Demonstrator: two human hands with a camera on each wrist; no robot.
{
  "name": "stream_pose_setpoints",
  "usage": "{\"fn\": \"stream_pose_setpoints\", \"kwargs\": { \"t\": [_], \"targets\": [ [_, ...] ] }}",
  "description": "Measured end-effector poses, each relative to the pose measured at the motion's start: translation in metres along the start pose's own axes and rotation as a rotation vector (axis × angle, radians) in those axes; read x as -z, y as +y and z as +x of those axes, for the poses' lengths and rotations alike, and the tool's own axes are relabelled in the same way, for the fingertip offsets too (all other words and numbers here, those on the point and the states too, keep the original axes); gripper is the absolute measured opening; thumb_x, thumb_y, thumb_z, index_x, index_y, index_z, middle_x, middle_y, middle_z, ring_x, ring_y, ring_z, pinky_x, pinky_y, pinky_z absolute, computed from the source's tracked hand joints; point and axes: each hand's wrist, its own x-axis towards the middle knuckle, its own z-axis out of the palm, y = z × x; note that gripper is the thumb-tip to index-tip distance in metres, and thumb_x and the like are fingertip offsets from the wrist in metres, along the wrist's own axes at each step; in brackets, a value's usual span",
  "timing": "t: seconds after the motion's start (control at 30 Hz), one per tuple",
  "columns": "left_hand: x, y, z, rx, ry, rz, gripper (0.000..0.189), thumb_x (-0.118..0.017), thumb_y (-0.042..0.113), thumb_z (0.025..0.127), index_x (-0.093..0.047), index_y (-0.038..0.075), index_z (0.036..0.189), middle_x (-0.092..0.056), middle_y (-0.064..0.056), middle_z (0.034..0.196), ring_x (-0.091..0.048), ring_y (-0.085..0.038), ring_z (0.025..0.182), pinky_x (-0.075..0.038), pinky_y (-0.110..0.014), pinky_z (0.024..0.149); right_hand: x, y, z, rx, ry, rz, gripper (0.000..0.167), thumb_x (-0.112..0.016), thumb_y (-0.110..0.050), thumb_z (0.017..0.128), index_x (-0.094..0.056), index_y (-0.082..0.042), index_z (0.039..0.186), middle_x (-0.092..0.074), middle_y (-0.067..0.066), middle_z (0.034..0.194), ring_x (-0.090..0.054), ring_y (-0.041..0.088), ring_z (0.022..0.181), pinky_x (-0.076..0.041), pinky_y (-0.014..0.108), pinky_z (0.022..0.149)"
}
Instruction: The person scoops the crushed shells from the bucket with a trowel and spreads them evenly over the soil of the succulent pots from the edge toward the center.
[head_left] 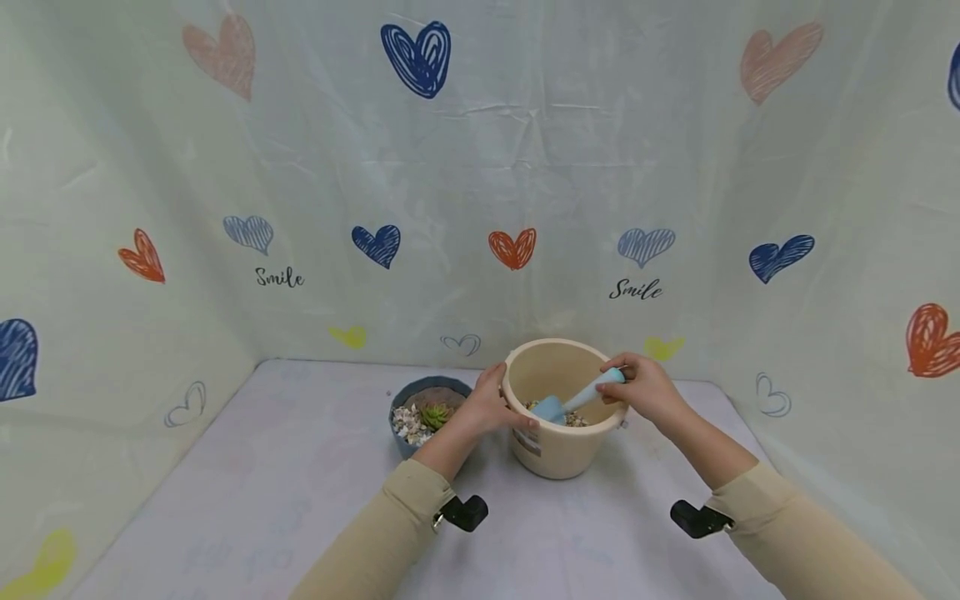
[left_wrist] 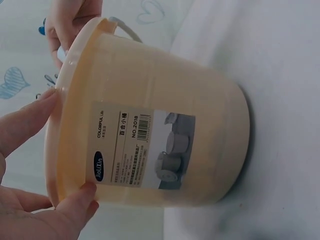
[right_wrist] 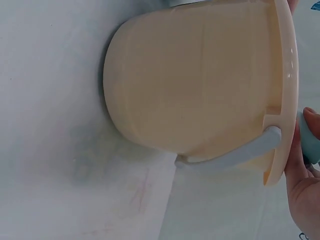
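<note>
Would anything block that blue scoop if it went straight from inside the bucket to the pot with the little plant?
Yes. In the head view, the left side of the bucket stands between the scoop and the plant pot, and the left hand grips it there.

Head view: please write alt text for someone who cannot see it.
A person's right hand holds a light-blue scoop inside a cream bucket, whose rim the left hand grips. A succulent in a blue-grey pot stands to the left on a pale table.
</note>
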Motion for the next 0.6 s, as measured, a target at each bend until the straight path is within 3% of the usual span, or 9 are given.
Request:
{"fn": "stream_pose_setpoints", "kwargs": {
  "t": [0.27,0.6],
  "targets": [
    [0.004,0.002,-0.006,0.035,-0.003,-0.093,0.103,-0.088,0.0,0.068,-0.029,0.003,0.152,-0.023,-0.021,0.155,-0.039,-0.042,0.134,-0.039,-0.047,0.105,0.006,0.003,-0.006,-0.011,0.04,0.041,0.039,-0.07,-0.003,0.089,-0.053,0.015,0.12,-0.07,0.019,0.096,-0.069,0.013,0.074,-0.056,0.025,0.07],
    [0.018,0.002,-0.011,0.091,0.021,-0.066,0.102,-0.086,0.007,0.073,-0.025,0.006,0.154,-0.028,-0.019,0.155,-0.043,-0.034,0.134,-0.046,-0.042,0.099,0.013,0.007,-0.011,-0.024,0.085,0.132,0.042,-0.068,-0.004,0.091,-0.049,0.015,0.124,-0.068,0.02,0.101,-0.068,0.009,0.074,-0.056,0.023,0.072]
  ]
}}
